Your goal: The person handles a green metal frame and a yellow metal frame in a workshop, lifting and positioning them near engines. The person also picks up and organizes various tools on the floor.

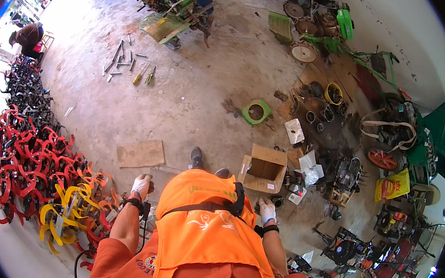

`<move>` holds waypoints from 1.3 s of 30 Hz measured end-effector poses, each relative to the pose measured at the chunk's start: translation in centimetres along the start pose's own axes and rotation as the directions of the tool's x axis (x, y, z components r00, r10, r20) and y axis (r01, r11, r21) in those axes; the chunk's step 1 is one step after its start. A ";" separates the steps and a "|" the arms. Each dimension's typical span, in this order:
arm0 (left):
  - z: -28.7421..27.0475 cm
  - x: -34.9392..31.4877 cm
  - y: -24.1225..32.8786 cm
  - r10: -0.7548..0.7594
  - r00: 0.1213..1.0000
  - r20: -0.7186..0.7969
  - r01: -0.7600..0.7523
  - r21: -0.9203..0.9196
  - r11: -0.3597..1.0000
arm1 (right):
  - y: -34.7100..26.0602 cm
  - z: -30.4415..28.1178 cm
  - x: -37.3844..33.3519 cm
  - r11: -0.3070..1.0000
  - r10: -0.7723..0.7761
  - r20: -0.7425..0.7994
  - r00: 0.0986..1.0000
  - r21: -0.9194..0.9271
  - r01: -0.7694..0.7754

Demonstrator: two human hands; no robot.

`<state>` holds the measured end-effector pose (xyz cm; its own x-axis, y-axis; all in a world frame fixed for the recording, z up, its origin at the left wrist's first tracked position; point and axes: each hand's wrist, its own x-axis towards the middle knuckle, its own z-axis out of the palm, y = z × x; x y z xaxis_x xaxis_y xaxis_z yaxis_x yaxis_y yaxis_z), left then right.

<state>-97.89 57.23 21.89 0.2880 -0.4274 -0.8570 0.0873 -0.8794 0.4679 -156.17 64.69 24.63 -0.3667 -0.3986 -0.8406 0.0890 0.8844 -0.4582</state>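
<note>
My left hand (141, 186), in a white fingertip-less glove with a black band at the wrist, hangs at my left side, empty, its fingers loosely bent and slightly apart. It is nearest to a flat cardboard piece (140, 154) on the floor. My right hand (266, 210), gloved the same way, hangs at my right side with its fingers loosely bent and nothing visible in them. Just beyond it stands an open cardboard box (264, 168). A small dark round part (278, 201) lies beside that hand on the floor.
Red curved tiller blades (30, 162) and yellow ones (67, 215) are heaped along the left. Hand tools (127, 64) lie ahead near a green-fendered machine (163, 27). Engine parts (346, 176) and a green ring-shaped cover (256, 111) are at right. A person (28, 38) bends over far left.
</note>
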 end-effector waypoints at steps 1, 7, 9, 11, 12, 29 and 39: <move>0.1 -0.2 0.1 -0.002 1.000 0.011 0.002 -0.003 1.000 | 0.1 0.0 0.1 1.000 -0.031 0.012 0.999 -0.003 0.031; 0.4 -0.7 0.3 -0.036 0.999 0.004 0.036 0.023 0.999 | 0.5 -0.5 -0.6 0.997 -0.028 0.024 0.999 -0.071 0.030; 0.3 -0.6 0.1 -0.044 0.999 0.007 0.044 0.027 0.999 | 0.7 -0.5 -1.0 0.999 -0.006 0.013 1.000 -0.052 0.007; 0.3 -0.5 -0.3 -0.035 0.999 0.020 0.035 0.022 0.999 | 0.6 -0.5 -1.5 1.000 0.009 0.020 1.000 -0.028 -0.008; 0.3 -0.4 -0.5 -0.034 0.999 0.006 0.033 0.033 0.999 | 0.5 -0.4 -1.7 0.998 0.059 0.011 0.998 0.007 -0.059; 2.2 -0.4 0.0 -0.091 0.996 -0.008 0.091 -0.005 0.996 | 0.1 -0.7 -0.4 0.998 -0.042 0.088 0.995 -0.050 0.047; 1.9 -1.4 1.0 -0.051 0.998 0.037 0.047 0.086 0.995 | -3.3 -0.5 -2.1 0.973 -0.014 0.029 0.999 -0.229 0.021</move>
<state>-100.02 56.57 23.17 0.2481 -0.3896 -0.8869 0.0182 -0.9135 0.4064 -156.18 62.70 28.03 -0.3405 -0.4183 -0.8421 -0.1330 0.9080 -0.3972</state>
